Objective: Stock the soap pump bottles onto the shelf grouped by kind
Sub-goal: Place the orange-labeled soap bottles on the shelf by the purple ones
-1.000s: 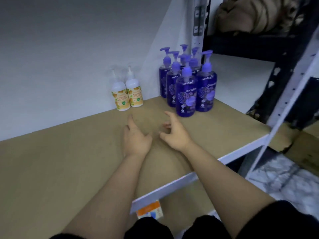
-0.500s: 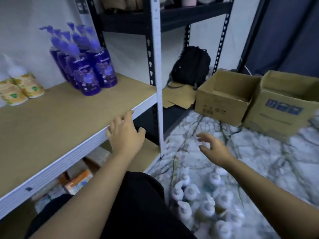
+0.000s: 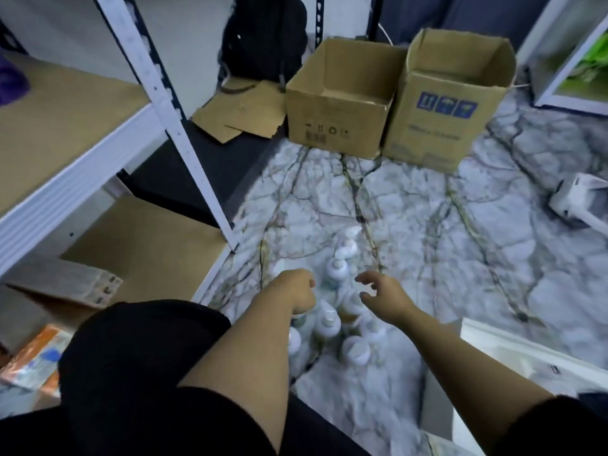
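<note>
Both hands hang over a cluster of white pump bottles standing on the marbled floor, just right of the shelf unit's near upright. The left hand is over the left side of the cluster with its fingers curled under; whether it has hold of a bottle cannot be told, as the picture is blurred and the fingers are hidden. The right hand is spread and loosely curved, holding nothing, just above the right side of the cluster. The brown shelf board lies far left, with a purple shape at its far edge, too blurred to name. Two open cardboard boxes stand at the far side of the floor. Assessment: the step in hand is picking up bottles for stocking. Recommended practice is to take each bottle round the body, not the pump head, lift straight up so neighbours are not knocked over, one bottle per hand, and check the label before setting it beside its own kind. The tightly packed bottles look liable to topple if brushed.
</note>
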